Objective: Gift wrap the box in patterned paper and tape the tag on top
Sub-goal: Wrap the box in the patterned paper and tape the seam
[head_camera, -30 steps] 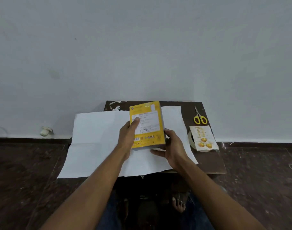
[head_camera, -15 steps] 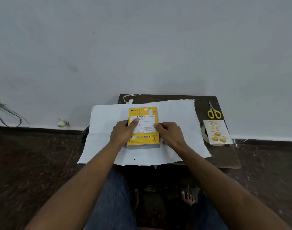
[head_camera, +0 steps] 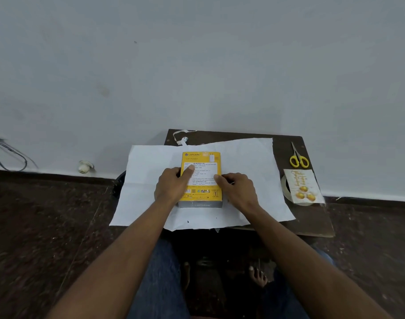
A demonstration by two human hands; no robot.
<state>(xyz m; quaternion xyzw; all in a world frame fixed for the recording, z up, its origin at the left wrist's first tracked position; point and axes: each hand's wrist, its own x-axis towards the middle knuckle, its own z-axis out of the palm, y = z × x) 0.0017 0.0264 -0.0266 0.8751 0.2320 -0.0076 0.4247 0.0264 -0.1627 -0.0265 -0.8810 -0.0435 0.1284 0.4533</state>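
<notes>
A yellow box (head_camera: 202, 162) with a white label lies flat on a white sheet of paper (head_camera: 247, 162), which covers most of a small dark table (head_camera: 312, 222). My left hand (head_camera: 171, 186) grips the box's left edge, thumb on the label. My right hand (head_camera: 238, 188) holds the right edge, thumb on top and fingers curled down the side. A tag (head_camera: 303, 188) printed with gold balloons and gold lettering rests at the table's right, on a roll of clear tape (head_camera: 285, 185).
Yellow-handled scissors (head_camera: 298, 158) lie at the table's far right corner. A strip of white ribbon (head_camera: 182, 138) sits at the far left corner. The paper overhangs the left and near edges. A pale wall stands behind; my knees and bare feet are below.
The box, held tilted up off the paper a second ago, now lies flat on the sheet. Both hands have settled on its left and right sides.
</notes>
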